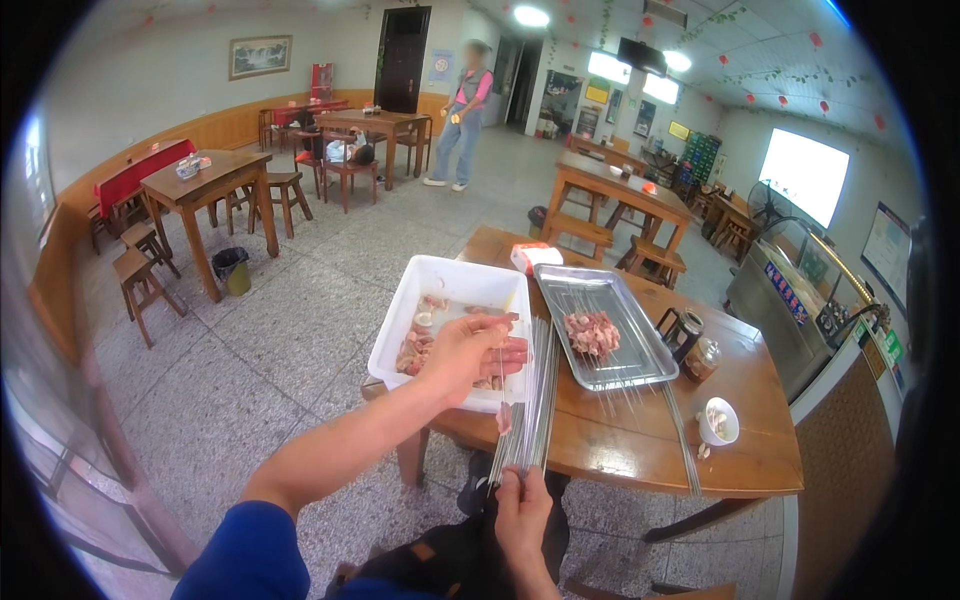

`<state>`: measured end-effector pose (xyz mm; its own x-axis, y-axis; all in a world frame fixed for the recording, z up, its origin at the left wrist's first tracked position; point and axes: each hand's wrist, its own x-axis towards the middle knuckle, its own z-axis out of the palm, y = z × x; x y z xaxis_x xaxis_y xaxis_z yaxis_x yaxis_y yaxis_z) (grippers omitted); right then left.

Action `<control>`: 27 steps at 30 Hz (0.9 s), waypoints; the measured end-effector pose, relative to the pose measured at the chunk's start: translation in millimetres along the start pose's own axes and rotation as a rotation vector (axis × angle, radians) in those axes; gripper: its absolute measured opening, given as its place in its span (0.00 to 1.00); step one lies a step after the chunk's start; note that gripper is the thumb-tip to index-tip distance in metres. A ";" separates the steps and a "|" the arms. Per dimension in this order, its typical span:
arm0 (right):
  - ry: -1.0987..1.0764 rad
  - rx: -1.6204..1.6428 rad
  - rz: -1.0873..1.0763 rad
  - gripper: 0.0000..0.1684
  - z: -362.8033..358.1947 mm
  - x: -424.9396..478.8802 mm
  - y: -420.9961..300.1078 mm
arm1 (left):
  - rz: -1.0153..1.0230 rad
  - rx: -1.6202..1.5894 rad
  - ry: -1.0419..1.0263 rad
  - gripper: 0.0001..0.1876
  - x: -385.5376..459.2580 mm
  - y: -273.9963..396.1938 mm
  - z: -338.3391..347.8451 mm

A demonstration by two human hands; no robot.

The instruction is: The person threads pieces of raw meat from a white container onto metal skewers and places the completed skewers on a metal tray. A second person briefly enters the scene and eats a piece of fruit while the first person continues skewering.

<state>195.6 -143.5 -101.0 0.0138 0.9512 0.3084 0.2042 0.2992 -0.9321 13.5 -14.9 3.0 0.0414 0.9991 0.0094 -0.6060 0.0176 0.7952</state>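
Note:
My left hand [474,354] is over the white plastic tub [392,315], its thumb and fingers pinching a small piece of raw meat beside the upper end of a thin metal skewer [502,382]. Lower down, my right hand [520,504] grips that skewer near its bottom end, close to the table's front edge. One meat piece [504,420] is threaded partway along it. Raw meat pieces [412,352] lie in the tub, partly hidden by my left hand. A bundle of bare metal skewers [541,375] runs beside the tub, behind my right hand.
Right of the bundle, a steel tray [637,341] holds skewered meat [592,334]. Beyond it stand a glass pot [685,330], a jar [703,358] and a white bowl [718,421] of garlic. More skewers [681,442] overhang the wooden table [600,442]. A person [466,112] stands farther back.

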 end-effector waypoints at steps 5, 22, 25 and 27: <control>-0.017 0.033 0.029 0.08 -8.6 -0.3 -7.2 | -0.009 0.052 -0.073 0.14 9.1 10.1 -10.3; -0.008 0.061 0.098 0.07 -9.1 -4.0 -7.0 | 0.347 0.194 -0.092 0.13 -1.3 -17.2 2.3; -0.011 0.077 0.091 0.07 -8.2 -5.6 -4.4 | 0.319 0.262 -0.122 0.11 -8.4 -15.3 3.7; -0.004 0.096 0.091 0.06 -6.2 -5.9 -1.5 | 0.343 0.287 -0.117 0.11 -9.7 -24.3 3.5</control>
<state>201.2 -150.0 -100.3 0.0242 0.9750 0.2210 0.1079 0.2173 -0.9701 30.5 -25.1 -14.4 -0.0239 0.9338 0.3569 -0.3563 -0.3415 0.8697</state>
